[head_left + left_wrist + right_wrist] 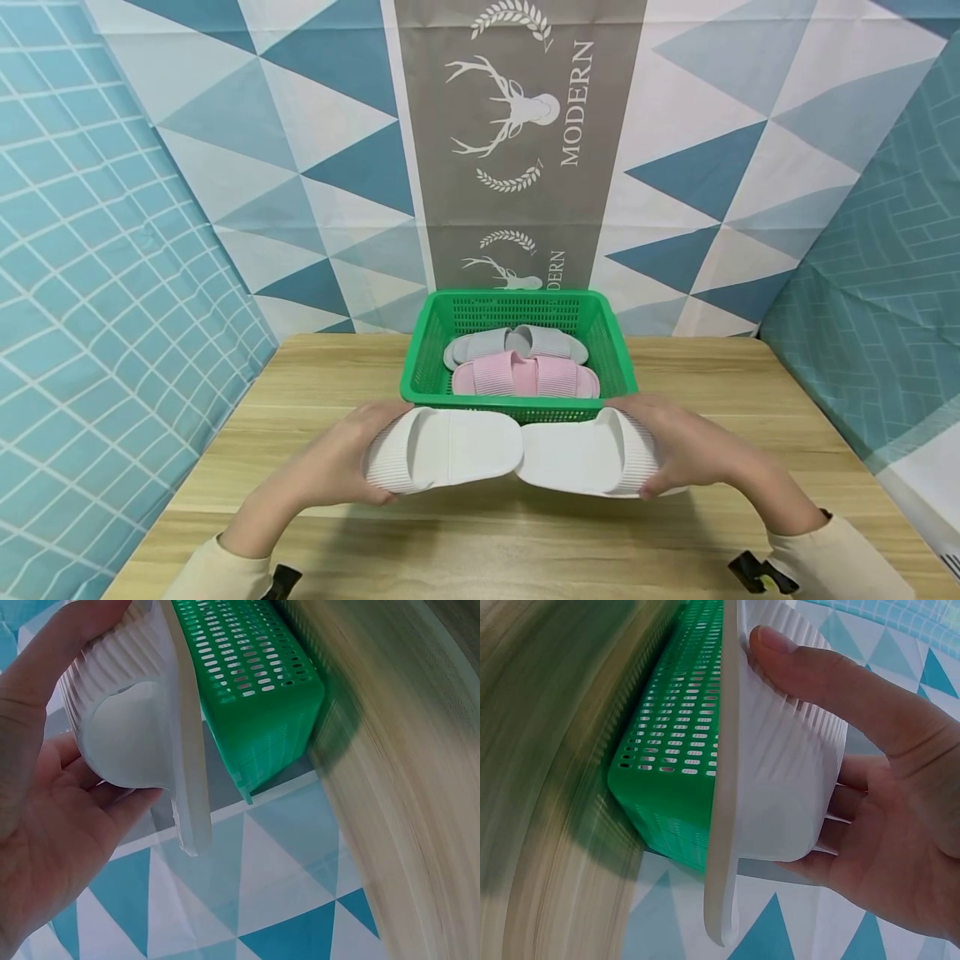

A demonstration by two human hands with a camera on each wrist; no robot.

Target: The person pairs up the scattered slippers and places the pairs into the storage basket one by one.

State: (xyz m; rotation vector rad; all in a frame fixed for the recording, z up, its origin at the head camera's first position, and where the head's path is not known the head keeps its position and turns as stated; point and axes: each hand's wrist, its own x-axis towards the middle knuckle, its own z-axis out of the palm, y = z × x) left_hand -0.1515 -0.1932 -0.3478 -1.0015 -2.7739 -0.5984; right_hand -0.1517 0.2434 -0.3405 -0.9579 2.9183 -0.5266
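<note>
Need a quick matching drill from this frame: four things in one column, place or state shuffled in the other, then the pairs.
Things:
1. left white slipper
2. right white slipper
3. pink slippers
4. grey slippers

Places:
A. in the green basket, at its far side
B. held by the right hand
C. in the basket, at its near side
D. held by the left hand

Pairs: 1-D, 2-B, 3-C, 4-A
</note>
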